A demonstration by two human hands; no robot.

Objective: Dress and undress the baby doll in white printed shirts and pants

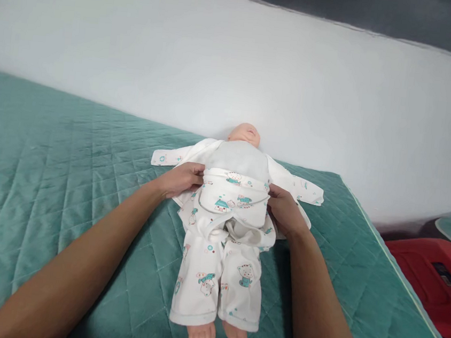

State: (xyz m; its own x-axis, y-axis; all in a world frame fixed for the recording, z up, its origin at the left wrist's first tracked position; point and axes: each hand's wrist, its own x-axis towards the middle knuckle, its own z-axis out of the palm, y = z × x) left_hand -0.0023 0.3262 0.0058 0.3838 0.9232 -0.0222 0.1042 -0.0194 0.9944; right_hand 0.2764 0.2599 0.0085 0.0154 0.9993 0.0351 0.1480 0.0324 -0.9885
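Note:
A baby doll [245, 133] lies on its back, feet toward me, its head by the wall. It wears white printed pants [219, 281], whose wide waistband [234, 191] is pulled up over the belly. An open white jacket [304, 188] is on its arms, both sleeves spread outward. My left hand [184, 179] pinches the waistband's edge at the doll's side, on the left of the view. On the other side my right hand [284, 207] grips the same band, its fingertips partly hidden by the cloth. Fabric is bunched at the crotch; the bare feet stick out below the cuffs.
A green quilted cover [66, 190] lies under the doll, its pale-trimmed edge running down the right side. Behind stands a white wall [181, 51] with a dark band above. Below the right edge is a red plastic object [427, 281].

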